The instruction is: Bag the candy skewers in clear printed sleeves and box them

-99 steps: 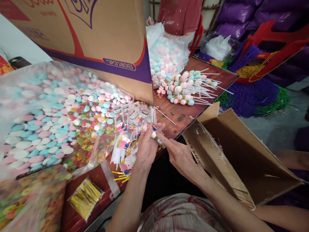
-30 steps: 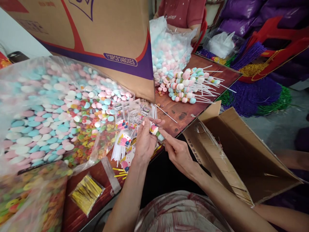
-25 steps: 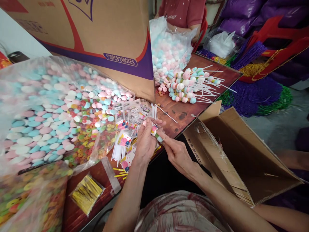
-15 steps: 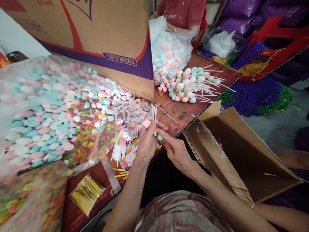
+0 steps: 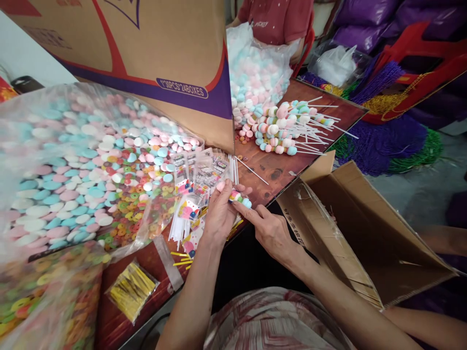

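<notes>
My left hand (image 5: 222,211) is closed round a short row of candies (image 5: 241,198) in pink, green, white and blue, with a pink piece at its thumb. My right hand (image 5: 268,226) has its index finger stretched to the underside of the row; its other fingers are curled, and whether they hold anything is hidden. Printed clear wrappers (image 5: 209,167) and white sticks (image 5: 178,223) lie beside my left hand. Farther back is a pile of candy skewers (image 5: 279,129) with white sticks pointing right.
Big bags of marshmallows (image 5: 62,184) and gummy rings (image 5: 44,291) cover the left. A tall carton (image 5: 164,58) stands behind, an open carton (image 5: 365,233) at right. Yellow ties (image 5: 133,289) lie near the front. Across the table sits a person (image 5: 273,19).
My left hand has tilted slightly, and more of the candy row shows, with its blue end to the right. My right index finger has moved left and down, under the row.
</notes>
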A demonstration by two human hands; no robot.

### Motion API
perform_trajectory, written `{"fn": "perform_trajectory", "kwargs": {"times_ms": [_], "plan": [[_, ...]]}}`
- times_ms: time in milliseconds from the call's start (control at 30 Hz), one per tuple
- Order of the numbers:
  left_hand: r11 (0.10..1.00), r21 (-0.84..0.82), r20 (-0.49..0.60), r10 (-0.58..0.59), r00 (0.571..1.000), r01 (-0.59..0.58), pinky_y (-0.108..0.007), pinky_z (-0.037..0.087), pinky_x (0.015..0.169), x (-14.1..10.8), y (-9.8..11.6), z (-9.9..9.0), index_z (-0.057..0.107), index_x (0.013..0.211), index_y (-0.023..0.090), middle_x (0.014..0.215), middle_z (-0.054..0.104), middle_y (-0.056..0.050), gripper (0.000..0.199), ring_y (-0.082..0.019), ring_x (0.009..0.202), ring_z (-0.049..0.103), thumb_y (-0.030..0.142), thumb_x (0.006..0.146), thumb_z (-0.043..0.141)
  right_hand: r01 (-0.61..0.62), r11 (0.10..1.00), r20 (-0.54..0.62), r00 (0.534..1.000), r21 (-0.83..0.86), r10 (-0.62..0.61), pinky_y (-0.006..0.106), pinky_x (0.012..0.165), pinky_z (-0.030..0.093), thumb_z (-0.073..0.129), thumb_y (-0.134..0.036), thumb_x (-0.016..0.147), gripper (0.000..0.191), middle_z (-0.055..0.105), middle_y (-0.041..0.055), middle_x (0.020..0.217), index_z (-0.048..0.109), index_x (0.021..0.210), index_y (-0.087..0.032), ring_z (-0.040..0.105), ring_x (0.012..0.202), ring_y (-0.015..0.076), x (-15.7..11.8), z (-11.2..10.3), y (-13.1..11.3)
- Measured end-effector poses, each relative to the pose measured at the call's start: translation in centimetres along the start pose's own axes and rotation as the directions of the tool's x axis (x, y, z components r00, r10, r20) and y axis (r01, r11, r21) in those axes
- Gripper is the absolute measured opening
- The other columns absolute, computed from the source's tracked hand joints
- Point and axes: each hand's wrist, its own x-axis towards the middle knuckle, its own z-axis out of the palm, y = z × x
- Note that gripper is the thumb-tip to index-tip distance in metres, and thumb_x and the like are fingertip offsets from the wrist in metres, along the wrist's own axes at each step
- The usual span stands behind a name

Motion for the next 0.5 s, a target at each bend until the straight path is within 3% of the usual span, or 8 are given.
{"fn": "perform_trajectory", "kwargs": {"times_ms": [167, 333, 500], "plan": [[0.999, 0.046, 0.047, 0.010, 0.999, -0.012, -0.033, 0.057, 0.083, -0.1, 0.1, 0.1, 0.061, 0.077, 0.015, 0.076, 0.071, -0.003, 0.027, -0.023, 0.090, 0.074, 0.034, 0.075, 0.079, -0.059, 0.997, 0.025, 0.998, -0.046, 0.060, 0.017, 0.048, 0.033, 0.035, -0.003, 0.092, 0.062, 0.055, 0.0015, 0.074, 0.053, 0.143, -0.034, 0.050, 0.056, 0.0095, 0.4, -0.9, -0.5], [0.996, 0.086, 0.029, -0.027, 0.999, 0.024, -0.035, 0.058, 0.081, -0.2, 0.1, 0.3, 0.064, 0.074, 0.013, 0.075, 0.073, -0.007, 0.027, -0.026, 0.090, 0.074, 0.035, 0.075, 0.078, -0.058, 0.997, 0.014, 0.998, -0.058, 0.059, 0.017, 0.051, 0.036, 0.035, -0.005, 0.095, 0.059, 0.054, 0.0020, 0.074, 0.051, 0.144, -0.033, 0.052, 0.059, 0.0103, 0.7, -0.2, -0.6], [0.994, 0.040, 0.067, -0.101, 0.993, 0.098, -0.037, 0.058, 0.085, -0.3, 0.5, -0.1, 0.065, 0.073, 0.013, 0.075, 0.072, -0.006, 0.022, -0.026, 0.092, 0.074, 0.032, 0.081, 0.073, -0.007, 0.997, 0.012, 1.000, 0.078, 0.006, 0.016, 0.058, 0.043, 0.034, -0.008, 0.097, 0.055, 0.058, 0.0030, 0.081, 0.052, 0.144, -0.031, 0.056, 0.065, 0.0104, 1.2, 0.1, -0.1]]}}
